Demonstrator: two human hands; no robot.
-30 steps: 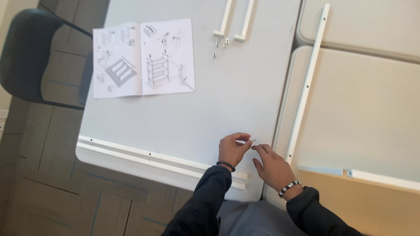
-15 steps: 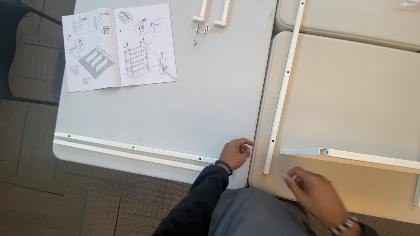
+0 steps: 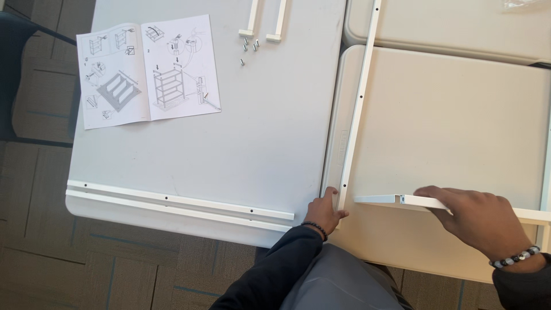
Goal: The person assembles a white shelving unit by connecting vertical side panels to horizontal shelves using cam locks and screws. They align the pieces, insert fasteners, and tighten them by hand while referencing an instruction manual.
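The long white rail (image 3: pixel 358 109) is lying upright along the seam between the two counters, its near end being pinched by the left hand (image 3: pixel 325 212), whose grip is closing narrowly on it; just right of that end, a short white bar (image 3: pixel 384 199) is lying crosswise, the right hand (image 3: pixel 476 218) closing its grip over it. Left of the rail, the grey counter (image 3: pixel 270 138) is carrying another white strip (image 3: pixel 178 201) along its near edge, an open instruction booklet (image 3: pixel 146 69) and small screws (image 3: pixel 248 49) farther away.

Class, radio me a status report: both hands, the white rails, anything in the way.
Left hand grips the near end of the long white metal rail. Right hand lies on the short white crosspiece, fingers draped over. Ends apart; nothing between them.
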